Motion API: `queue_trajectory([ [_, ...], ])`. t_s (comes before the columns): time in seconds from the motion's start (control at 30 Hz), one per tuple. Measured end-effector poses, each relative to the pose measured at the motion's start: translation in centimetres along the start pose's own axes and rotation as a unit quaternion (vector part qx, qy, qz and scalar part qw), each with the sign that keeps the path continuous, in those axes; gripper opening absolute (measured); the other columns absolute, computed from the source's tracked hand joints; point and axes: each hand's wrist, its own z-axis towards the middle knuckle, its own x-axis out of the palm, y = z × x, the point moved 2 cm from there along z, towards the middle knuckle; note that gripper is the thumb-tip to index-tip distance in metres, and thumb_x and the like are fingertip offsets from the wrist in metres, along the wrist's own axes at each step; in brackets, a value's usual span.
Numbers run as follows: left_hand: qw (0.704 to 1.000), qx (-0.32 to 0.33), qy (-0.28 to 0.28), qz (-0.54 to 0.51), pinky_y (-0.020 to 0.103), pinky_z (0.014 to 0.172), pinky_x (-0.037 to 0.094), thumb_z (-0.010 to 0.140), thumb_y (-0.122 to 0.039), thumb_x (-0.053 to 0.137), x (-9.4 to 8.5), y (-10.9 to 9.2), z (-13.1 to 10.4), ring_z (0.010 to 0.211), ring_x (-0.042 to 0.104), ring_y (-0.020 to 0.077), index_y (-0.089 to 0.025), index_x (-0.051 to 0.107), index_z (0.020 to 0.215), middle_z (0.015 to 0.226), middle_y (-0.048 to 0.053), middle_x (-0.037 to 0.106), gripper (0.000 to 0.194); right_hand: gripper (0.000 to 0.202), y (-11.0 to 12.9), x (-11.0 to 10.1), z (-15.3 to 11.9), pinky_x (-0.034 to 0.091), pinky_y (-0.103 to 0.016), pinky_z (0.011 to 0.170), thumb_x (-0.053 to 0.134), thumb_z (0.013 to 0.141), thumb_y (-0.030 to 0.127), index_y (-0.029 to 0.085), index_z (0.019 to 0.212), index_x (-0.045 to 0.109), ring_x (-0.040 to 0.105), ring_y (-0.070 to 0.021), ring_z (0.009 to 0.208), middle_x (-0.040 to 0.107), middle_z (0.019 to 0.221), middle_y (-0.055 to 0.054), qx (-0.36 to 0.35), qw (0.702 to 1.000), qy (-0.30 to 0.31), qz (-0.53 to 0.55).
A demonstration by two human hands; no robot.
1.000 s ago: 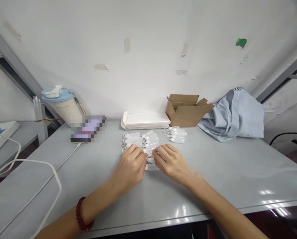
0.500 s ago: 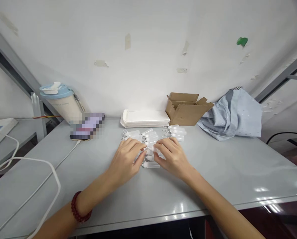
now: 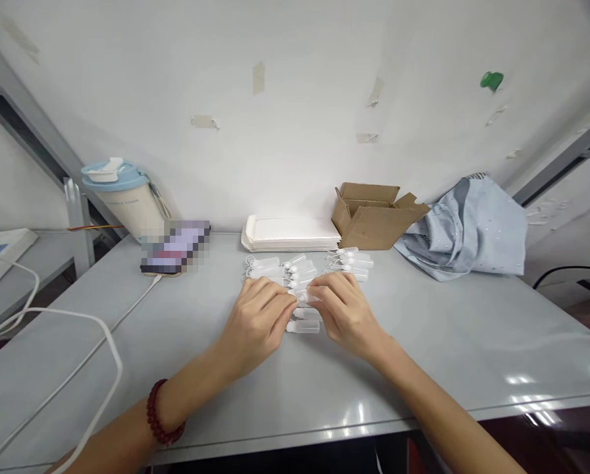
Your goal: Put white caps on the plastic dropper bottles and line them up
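Observation:
Small translucent bottles with white caps and thin loops lie in groups at the middle of the grey table, one bottle [image 3: 305, 326] lying nearest the front. My right hand [image 3: 343, 308] pinches another small bottle [image 3: 305, 297] by its body, the cap pointing left. At that cap, the thumb and fingertips of my left hand [image 3: 259, 315] are pressed together; what they grip is too small to make out. Behind the hands lie more bottles [image 3: 357, 262], partly overlapping. A red bead bracelet circles my left wrist.
White padded envelopes [image 3: 292, 234] are stacked by the wall, beside an open cardboard box [image 3: 381, 224]. A grey-blue cloth [image 3: 492, 230] lies at right. At left are a phone [image 3: 176, 249] with a cable and a tumbler [image 3: 127, 201].
The thumb and fingers of my left hand have closed together at the cap of the bottle. The whole view has shifted slightly.

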Motion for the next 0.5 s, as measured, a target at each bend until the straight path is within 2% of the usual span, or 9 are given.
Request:
queue_trajectory([
  [0.2,1.000,0.001,-0.001,-0.003,0.032,0.064,0.034,0.085,-0.006,0.050,0.78,-0.01,-0.36,0.069,0.048,0.0154,-0.015,0.060,0.082,0.072,0.003,0.060,0.014,0.017,-0.15,0.66,-0.52,0.035,-0.032,0.069,0.042,0.082,0.001,0.016,0.086,0.050,0.047,-0.0161,0.071,0.059,0.081,-0.007,-0.039,0.998,0.000,-0.042],
  [0.5,1.000,0.001,-0.001,-0.021,0.031,0.063,0.035,0.084,-0.005,0.051,0.84,0.00,-0.54,0.069,0.046,0.0154,-0.015,0.060,0.080,0.070,0.004,0.059,0.014,0.014,0.22,0.76,-0.67,0.035,-0.029,0.063,0.046,0.082,0.002,0.016,0.083,0.050,0.045,-0.0162,0.068,0.058,0.074,-0.006,-0.054,0.998,-0.013,-0.029],
])
